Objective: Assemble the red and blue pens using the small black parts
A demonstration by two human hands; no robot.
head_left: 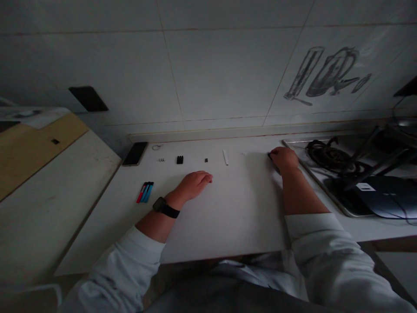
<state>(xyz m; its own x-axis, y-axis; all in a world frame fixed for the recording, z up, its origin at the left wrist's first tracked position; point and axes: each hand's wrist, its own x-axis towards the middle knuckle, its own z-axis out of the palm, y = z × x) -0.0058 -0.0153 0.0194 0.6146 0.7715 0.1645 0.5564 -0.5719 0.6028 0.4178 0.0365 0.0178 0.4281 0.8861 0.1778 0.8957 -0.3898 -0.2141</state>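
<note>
— At 1 o'clock on the tabletop (234, 217), what does your right hand (284, 158) cover?

— Your right hand lies knuckles up, fingers curled down over a small dark object (270, 155). Only the object's edge shows, at 9 o'clock of the fingertips. You are touching it; whether you are gripping it cannot be told.

— State of your left hand (195, 182)?

— It rests palm down at 11 o'clock from your body, fingers laid flat and close together, holding nothing. A black watch (163, 207) sits on its wrist.

— What lies beyond your left hand?

— A row of small parts runs along the far side of the tabletop. A white stick (225, 157) lies at 1 o'clock of that hand, a tiny black piece (206, 160) at 12 o'clock, a larger black piece (180, 160) at 11 o'clock, and some small pale bits (161, 160) further toward 10 o'clock. All are apart from your fingers.

— And to the left?

— A dark phone (135, 153) lies flat at the tabletop's far left corner. A red and blue bundle (145, 192) lies at 9 o'clock of your left hand, well apart from it.

— To the right?

— A gas stove (329, 156) sits at 3 o'clock of your right hand, just beside it.
</note>
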